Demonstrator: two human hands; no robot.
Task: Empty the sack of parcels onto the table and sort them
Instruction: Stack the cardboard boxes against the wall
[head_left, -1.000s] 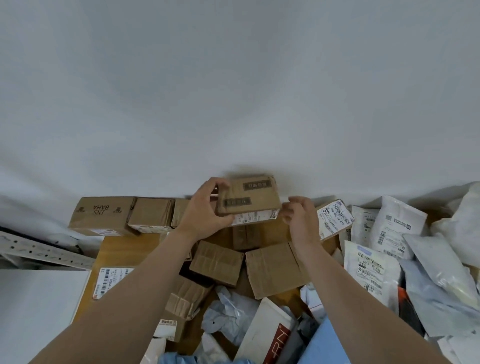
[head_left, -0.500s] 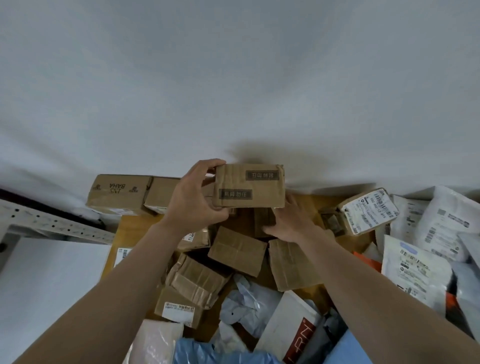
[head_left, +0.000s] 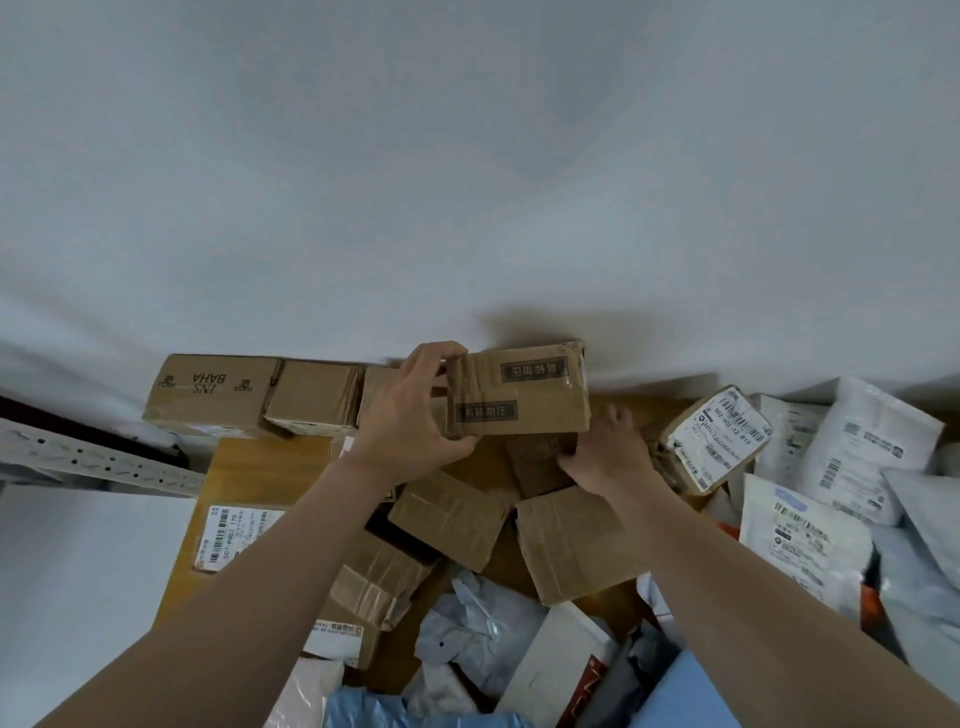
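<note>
My left hand (head_left: 410, 415) grips the left end of a brown cardboard box (head_left: 519, 395) with two dark printed labels, held up against the white wall at the back of the wooden table (head_left: 260, 467). To its left a row of brown boxes lines the wall: one printed "INS BAHA" (head_left: 213, 395) and a plainer one (head_left: 311, 397). My right hand (head_left: 613, 457) lies below the held box's right corner, fingers spread, on a small dark brown parcel (head_left: 535, 462). More brown parcels (head_left: 447, 519) lie jumbled under my forearms.
A taped parcel with a white barcode label (head_left: 717, 436) sits right of my right hand. White plastic mailers (head_left: 862, 447) pile up at the far right. A white perforated metal rail (head_left: 93, 462) runs along the table's left. Crumpled bags and a blue bag (head_left: 415, 712) lie nearest me.
The labelled box has risen and moved back toward the wall. My right hand has gone from beside the box to below its right corner.
</note>
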